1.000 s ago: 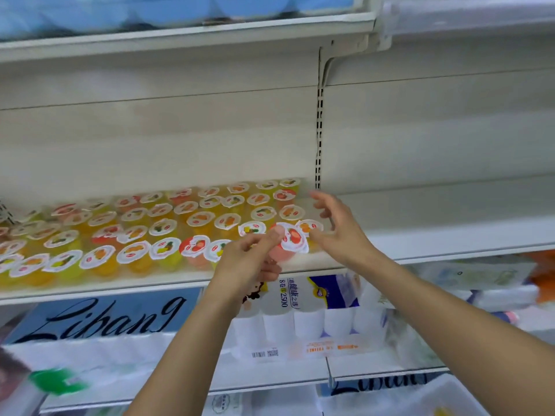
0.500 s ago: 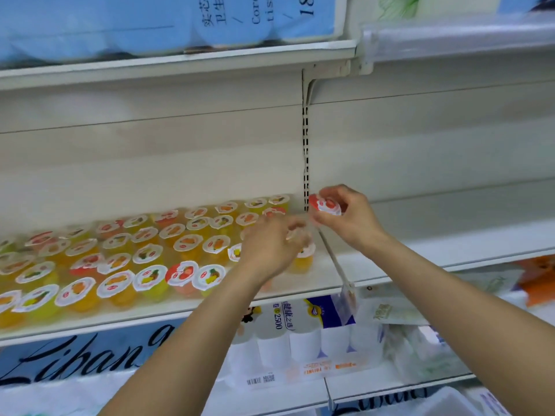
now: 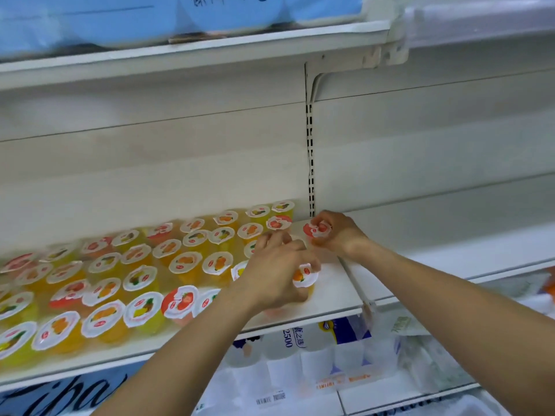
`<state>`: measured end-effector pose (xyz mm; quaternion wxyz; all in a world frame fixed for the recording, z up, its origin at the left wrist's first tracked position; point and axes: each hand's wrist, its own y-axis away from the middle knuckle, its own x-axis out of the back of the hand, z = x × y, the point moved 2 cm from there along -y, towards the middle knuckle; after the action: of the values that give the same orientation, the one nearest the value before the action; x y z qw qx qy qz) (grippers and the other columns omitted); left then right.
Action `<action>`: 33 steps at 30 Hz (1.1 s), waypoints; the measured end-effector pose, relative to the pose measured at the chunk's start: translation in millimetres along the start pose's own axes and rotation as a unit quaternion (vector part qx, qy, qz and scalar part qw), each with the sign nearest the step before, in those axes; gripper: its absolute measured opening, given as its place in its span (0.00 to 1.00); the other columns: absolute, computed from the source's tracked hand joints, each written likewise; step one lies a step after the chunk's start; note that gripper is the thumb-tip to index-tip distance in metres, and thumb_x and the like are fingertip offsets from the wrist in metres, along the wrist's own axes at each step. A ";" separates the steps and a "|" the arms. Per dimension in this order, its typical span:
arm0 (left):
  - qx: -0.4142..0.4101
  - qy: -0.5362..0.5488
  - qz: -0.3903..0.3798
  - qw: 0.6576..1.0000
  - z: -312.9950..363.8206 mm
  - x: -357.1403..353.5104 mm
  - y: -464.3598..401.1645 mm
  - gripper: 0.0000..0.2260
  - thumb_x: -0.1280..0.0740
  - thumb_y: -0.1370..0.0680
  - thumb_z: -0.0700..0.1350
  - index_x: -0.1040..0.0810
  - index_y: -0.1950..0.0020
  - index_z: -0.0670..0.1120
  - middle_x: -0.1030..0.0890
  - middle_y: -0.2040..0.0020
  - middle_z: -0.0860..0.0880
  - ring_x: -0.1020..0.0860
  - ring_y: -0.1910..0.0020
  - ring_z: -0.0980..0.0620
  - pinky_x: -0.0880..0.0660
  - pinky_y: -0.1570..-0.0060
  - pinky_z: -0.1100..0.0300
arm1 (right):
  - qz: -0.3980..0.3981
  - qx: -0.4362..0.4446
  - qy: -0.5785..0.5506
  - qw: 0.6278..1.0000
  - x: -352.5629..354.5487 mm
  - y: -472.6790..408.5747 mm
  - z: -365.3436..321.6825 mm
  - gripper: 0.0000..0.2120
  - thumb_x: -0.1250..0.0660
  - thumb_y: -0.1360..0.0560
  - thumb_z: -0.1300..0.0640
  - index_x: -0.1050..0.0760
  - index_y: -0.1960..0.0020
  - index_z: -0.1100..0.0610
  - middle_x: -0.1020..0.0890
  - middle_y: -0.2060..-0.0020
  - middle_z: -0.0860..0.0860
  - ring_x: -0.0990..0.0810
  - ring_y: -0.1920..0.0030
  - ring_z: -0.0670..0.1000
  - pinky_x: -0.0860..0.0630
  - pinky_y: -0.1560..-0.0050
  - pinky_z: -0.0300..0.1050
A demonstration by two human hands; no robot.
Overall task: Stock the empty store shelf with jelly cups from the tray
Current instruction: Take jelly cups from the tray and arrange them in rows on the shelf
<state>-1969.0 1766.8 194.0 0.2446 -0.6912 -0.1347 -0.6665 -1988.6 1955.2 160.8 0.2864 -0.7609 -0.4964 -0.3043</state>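
We have both hands up at the white shelf, and everything here sits relative to that shelf. Our right hand is over its far right corner, close to the slotted upright that rises behind the shelf, with thumb and fingers curled round a red-lidded jelly cup tilted so its lid faces us; whether that cup touches the shelf we cannot tell. Our left hand is lower, over the shelf's right-front part, its fingers bent down over an orange jelly cup that stands on the shelf board; the fingertips close on the cup's lid edge, and a pinkish cup base shows under the palm, too hidden to read. To the left of both hands the rows of jelly cups fill the shelf from back wall to front lip, standing upright with lids in red, orange and yellow prints, packed side by side. Under the shelf, a pack of toilet rolls shows at the right and a blue sign with black script at the left. Above it, blue packs sit on the next board up.
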 end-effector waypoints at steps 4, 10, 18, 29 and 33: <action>-0.001 0.043 -0.010 0.999 -6.0 -1.4 1.1 0.19 0.29 0.30 0.54 0.25 0.40 0.60 0.26 0.41 0.59 0.38 0.36 0.51 0.46 0.41 0.57 | 0.007 0.027 0.010 1.000 -11.9 -27.0 -8.8 0.10 0.28 0.30 0.54 0.25 0.51 0.54 0.19 0.50 0.52 0.21 0.49 0.54 0.25 0.48 0.49; 0.002 0.053 0.004 0.999 -5.1 -4.8 3.4 0.19 0.30 0.30 0.52 0.24 0.39 0.59 0.26 0.40 0.57 0.37 0.38 0.52 0.46 0.42 0.57 | 0.037 0.042 0.008 0.998 -21.0 -41.4 -11.4 0.06 0.30 0.28 0.56 0.27 0.55 0.55 0.19 0.54 0.53 0.22 0.55 0.54 0.28 0.56 0.45; 0.030 0.049 0.067 0.996 7.8 -8.4 13.2 0.28 0.33 0.28 0.63 0.33 0.30 0.61 0.31 0.31 0.56 0.37 0.31 0.52 0.49 0.30 0.53 | 0.024 0.031 0.023 0.999 8.1 -4.4 -4.4 0.27 0.31 0.26 0.47 0.32 0.30 0.48 0.30 0.35 0.54 0.26 0.37 0.53 0.28 0.38 0.49; -0.042 0.086 0.211 0.973 136.9 -42.5 -6.2 0.26 0.39 0.26 0.58 0.31 0.30 0.49 0.24 0.39 0.49 0.25 0.43 0.47 0.25 0.48 0.53 | 0.184 0.095 0.191 0.960 89.6 199.0 78.9 0.22 0.42 0.25 0.43 0.26 0.35 0.53 0.21 0.44 0.52 0.20 0.47 0.57 0.22 0.54 0.51; -0.072 0.154 0.117 0.978 209.2 -82.8 -14.7 0.25 0.39 0.24 0.59 0.33 0.29 0.52 0.26 0.38 0.51 0.26 0.42 0.48 0.25 0.50 0.52 | 0.182 0.010 0.204 0.962 111.3 274.8 147.5 0.21 0.41 0.24 0.43 0.27 0.35 0.50 0.21 0.45 0.49 0.20 0.50 0.54 0.24 0.61 0.49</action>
<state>-1803.9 1899.1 116.3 0.2884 -0.6069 0.0351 -0.7398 -1670.9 2034.4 111.3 0.4396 -0.7571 -0.2836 -0.3912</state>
